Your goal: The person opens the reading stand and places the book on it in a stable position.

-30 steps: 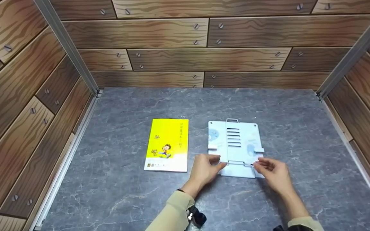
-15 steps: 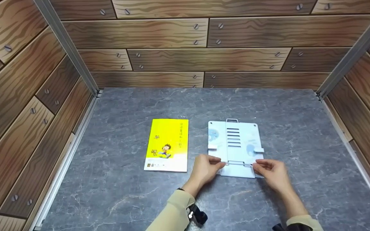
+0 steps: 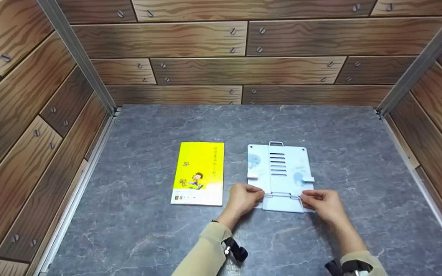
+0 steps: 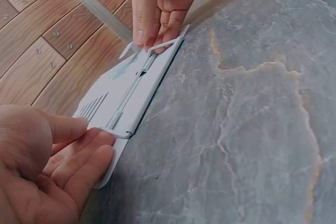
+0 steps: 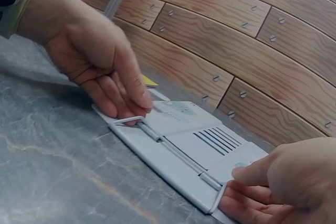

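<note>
A pale blue-white book stand (image 3: 290, 163) lies flat on the grey tabletop, with slots down its middle and two small clips at its sides. My left hand (image 3: 244, 198) grips the stand's near left corner, thumb above and fingers at the bent wire (image 4: 119, 132). At the near right corner my right hand (image 3: 324, 205) does the same, its fingertips around the other end of the wire (image 5: 216, 202). The right wrist view shows both hands at the two ends of this wire, which runs along the hinge of the narrow front flap (image 3: 282, 205).
A yellow and white book (image 3: 200, 172) with a cartoon child on its cover lies left of the stand. Wood-patterned walls (image 3: 198, 38) with grey metal corner posts (image 3: 77, 55) close in the marbled tabletop (image 3: 148, 153) at the back and sides.
My left thumb has drawn back a little to the left along the wire. The right hand has barely shifted; the stand and the book stay in place.
</note>
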`<move>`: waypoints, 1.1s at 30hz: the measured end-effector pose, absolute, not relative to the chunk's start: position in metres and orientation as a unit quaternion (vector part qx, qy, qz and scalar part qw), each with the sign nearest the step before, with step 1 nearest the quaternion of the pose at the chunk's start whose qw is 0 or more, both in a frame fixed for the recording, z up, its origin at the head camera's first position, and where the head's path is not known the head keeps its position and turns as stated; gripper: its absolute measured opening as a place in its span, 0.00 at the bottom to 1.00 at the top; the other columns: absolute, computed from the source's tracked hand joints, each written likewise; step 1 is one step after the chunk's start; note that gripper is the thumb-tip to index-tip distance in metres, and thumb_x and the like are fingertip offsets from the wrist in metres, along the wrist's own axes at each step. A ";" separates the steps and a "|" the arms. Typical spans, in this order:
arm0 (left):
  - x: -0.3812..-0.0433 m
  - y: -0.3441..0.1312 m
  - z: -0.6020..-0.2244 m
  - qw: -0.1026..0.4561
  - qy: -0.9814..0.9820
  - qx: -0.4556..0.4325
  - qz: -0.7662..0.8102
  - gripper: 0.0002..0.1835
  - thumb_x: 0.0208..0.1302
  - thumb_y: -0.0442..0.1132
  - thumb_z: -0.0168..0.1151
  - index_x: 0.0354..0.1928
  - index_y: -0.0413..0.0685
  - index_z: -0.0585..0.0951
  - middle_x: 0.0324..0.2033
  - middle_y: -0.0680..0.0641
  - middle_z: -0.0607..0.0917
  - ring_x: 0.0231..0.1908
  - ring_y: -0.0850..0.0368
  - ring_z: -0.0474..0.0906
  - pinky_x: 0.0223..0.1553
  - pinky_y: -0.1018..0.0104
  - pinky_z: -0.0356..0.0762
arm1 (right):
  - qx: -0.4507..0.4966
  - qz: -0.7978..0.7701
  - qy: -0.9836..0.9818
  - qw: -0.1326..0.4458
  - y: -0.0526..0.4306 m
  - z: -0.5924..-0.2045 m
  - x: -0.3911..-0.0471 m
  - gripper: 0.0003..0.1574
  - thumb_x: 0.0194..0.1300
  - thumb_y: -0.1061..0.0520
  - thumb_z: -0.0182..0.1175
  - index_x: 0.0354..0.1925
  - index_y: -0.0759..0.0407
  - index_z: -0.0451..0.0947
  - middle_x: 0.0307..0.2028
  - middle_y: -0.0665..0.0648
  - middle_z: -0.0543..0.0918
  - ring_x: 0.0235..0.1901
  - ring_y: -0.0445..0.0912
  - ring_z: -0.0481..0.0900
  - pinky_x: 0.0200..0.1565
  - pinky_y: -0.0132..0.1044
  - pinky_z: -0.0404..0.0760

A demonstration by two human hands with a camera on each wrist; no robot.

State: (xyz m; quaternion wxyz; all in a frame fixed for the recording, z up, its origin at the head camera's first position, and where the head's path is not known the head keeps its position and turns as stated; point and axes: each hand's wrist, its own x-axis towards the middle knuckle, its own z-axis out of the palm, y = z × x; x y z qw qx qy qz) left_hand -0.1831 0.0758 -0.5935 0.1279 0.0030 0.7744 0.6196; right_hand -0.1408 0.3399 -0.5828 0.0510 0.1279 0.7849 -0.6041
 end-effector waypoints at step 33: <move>-0.198 0.077 -0.583 0.212 0.817 0.006 0.536 0.04 0.62 0.35 0.79 0.30 0.46 0.92 0.23 0.52 0.87 0.24 0.62 0.83 0.28 0.70 0.85 | 0.054 -0.453 0.887 0.069 0.325 -0.567 -0.151 0.08 0.69 0.74 0.63 0.44 0.78 0.85 0.34 0.62 0.87 0.31 0.46 0.82 0.31 0.34 0.82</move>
